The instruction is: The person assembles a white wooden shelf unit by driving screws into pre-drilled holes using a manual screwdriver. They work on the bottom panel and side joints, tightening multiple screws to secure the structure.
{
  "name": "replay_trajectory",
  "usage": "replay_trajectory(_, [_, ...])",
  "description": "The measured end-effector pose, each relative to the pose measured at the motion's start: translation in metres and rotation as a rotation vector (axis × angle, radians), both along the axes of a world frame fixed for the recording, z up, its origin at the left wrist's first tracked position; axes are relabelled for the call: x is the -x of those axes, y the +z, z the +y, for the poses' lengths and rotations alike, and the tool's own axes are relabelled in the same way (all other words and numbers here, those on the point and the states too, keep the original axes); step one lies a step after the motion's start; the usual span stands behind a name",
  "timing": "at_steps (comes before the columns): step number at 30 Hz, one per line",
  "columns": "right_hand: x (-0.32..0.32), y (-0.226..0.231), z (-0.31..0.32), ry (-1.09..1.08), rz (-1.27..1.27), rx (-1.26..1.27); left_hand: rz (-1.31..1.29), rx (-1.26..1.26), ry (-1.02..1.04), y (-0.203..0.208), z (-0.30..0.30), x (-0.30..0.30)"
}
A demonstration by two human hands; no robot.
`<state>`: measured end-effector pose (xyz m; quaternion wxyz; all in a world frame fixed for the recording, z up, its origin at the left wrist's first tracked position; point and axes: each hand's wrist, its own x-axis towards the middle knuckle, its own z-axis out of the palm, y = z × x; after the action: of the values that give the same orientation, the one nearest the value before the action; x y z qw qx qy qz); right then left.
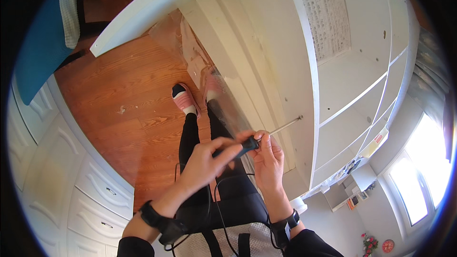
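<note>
A screwdriver with a dark teal handle and a thin metal shaft lies between my two hands. My left hand is closed round the handle, its fingers slightly blurred. Pinched at the front of the handle, where the shaft begins, are the fingertips of my right hand. The shaft slants up to the right, and its tip meets a small screw or fitting in the white side panel of the shelf unit. Whether the tip sits in the screw head is too small to tell.
White shelving with printed sheets rises on the right. A loose-ended white board extends at upper left. White drawers and a blue-covered seat or bed edge are on the left. Cables hang near my wrists.
</note>
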<state>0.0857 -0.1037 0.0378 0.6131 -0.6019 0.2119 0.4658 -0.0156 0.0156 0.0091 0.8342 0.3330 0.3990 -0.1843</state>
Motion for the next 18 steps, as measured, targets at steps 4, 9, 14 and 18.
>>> replay_trajectory(4, [0.004,0.003,0.005,-0.047,-0.022,0.039,-0.222,-0.999,-0.104,0.011,-0.019,0.002])
replay_trajectory(9, [-0.002,0.005,0.003,0.027,-0.010,0.044,0.037,0.780,0.017,-0.016,0.004,0.010])
replay_trajectory(14, [-0.001,0.003,-0.001,0.004,0.004,0.042,-0.007,0.198,0.052,0.000,-0.009,0.009])
replay_trajectory(18, [0.002,0.004,0.001,-0.003,-0.017,0.037,-0.206,-0.794,-0.089,0.016,-0.019,0.005])
